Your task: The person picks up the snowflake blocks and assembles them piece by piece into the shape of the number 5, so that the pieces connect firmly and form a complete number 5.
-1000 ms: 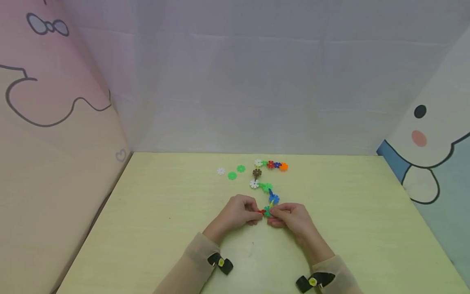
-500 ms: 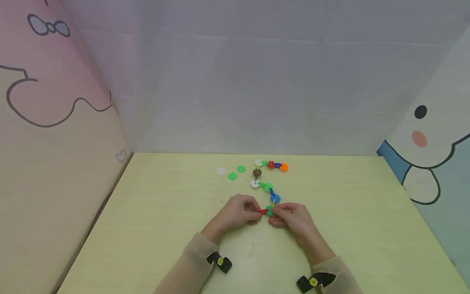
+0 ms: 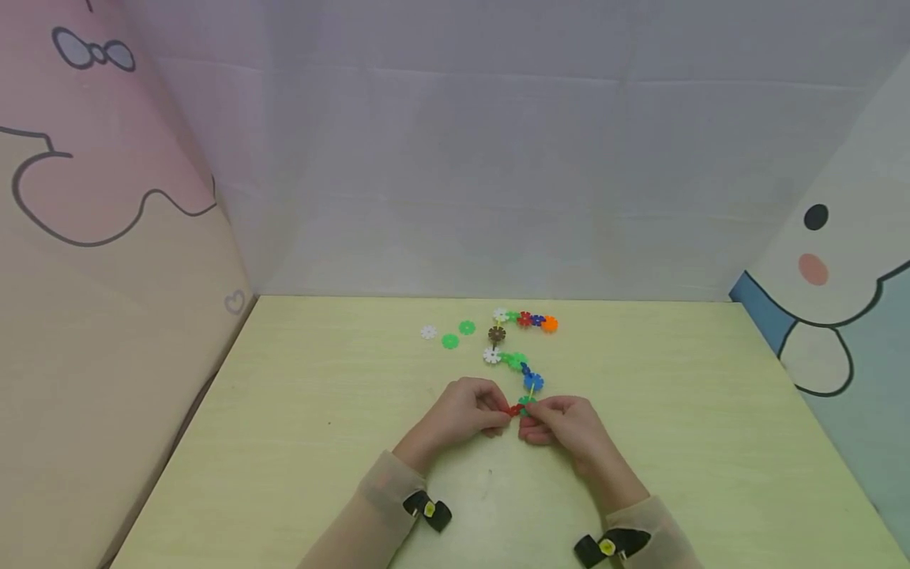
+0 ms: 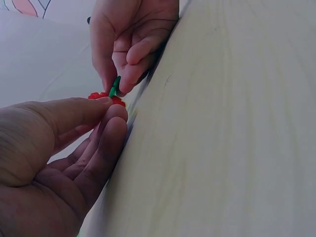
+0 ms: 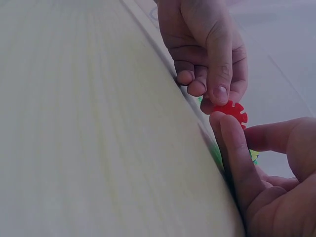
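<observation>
Between thumb and fingertips, my left hand (image 3: 465, 407) pinches a red notched snowflake disc (image 3: 513, 410). My right hand (image 3: 569, 419) pinches a green snowflake disc (image 3: 526, 404), which meets the red one at an angle. In the left wrist view the green disc (image 4: 115, 86) appears edge-on, crossing the red disc (image 4: 118, 100). Much of the green piece is hidden by fingers. From it a chain of linked discs runs away over the table, through a thin yellow piece, a blue disc (image 3: 533, 382), green ones and a white disc (image 3: 492, 355). The right wrist view shows the notched red disc (image 5: 236, 113).
Farther along, the chain passes a brown disc (image 3: 497, 334) and bends right to an orange disc (image 3: 550, 324). Left of it lie a loose white disc (image 3: 428, 332) and two loose green discs (image 3: 450, 341). Fabric walls surround the pale wooden table (image 3: 298, 442) at back and sides.
The red and green discs have shifted slightly right with my hands around them. The near end of the chain, with the blue disc, has swung a little right and away.
</observation>
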Demonstrator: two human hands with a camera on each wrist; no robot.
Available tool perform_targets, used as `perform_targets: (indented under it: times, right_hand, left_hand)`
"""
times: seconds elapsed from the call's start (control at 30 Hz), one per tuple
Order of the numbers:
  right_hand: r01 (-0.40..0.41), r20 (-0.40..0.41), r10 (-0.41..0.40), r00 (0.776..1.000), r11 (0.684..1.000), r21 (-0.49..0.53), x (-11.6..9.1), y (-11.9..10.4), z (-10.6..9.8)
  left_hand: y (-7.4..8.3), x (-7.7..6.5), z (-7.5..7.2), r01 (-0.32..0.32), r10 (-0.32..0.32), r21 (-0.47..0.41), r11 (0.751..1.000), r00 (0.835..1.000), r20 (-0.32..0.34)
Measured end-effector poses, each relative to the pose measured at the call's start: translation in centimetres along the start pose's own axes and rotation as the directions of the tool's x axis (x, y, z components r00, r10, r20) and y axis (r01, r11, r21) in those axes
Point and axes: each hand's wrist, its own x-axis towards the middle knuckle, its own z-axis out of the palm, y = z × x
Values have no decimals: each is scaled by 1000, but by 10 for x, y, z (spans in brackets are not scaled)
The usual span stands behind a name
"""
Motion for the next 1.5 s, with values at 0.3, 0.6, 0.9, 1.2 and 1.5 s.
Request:
perform_targets:
  times: [0.3, 0.6, 0.9, 1.2, 1.5]
  right_hand:
    - [0, 29, -1, 1000, 999, 36, 2, 2, -4]
    - [1, 42, -3, 999, 998, 57, 1, 3, -5]
    - [-2, 62, -2, 998, 997, 73, 1, 1, -6]
    - [3, 67, -8, 998, 997, 77, 1, 0, -8]
    - [5, 66, -10, 998, 997, 77, 0, 1, -7]
  left_hand:
    - [-1, -1, -15, 25, -20, 62, 998, 997, -68]
    - [-6, -4, -64, 92, -28, 148, 985, 922, -385]
    - [-14, 28, -92, 184, 29, 401, 897, 882, -470]
    - [-13, 49, -95, 174, 53, 555, 814, 928, -369]
    - [-13, 47, -91, 192, 22, 537, 822, 930, -366]
